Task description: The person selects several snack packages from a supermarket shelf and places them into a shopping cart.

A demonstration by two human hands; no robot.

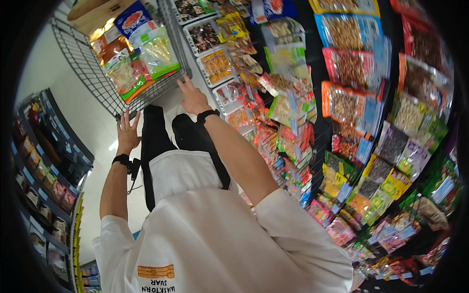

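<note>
A wire shopping cart (84, 62) stands ahead of me with several food packages inside. Among them are a blue bag (132, 23), a clear pack with a bright green border (159, 49) holding pale yellow pieces, and a pouch of whitish food (123, 74). My left hand (128, 133) is at the cart's near left corner, fingers spread and holding nothing. My right hand (194, 99) is just off the near right corner, fingers apart with nothing in them. Whether either hand touches the cart's rim I cannot tell.
Tall racks of hanging snack bags (348, 66) fill the right side. White trays of packaged food (215, 67) line the shelf beside the cart. A dark shelf unit (46, 161) with goods stands on the left, across the pale floor (53, 80).
</note>
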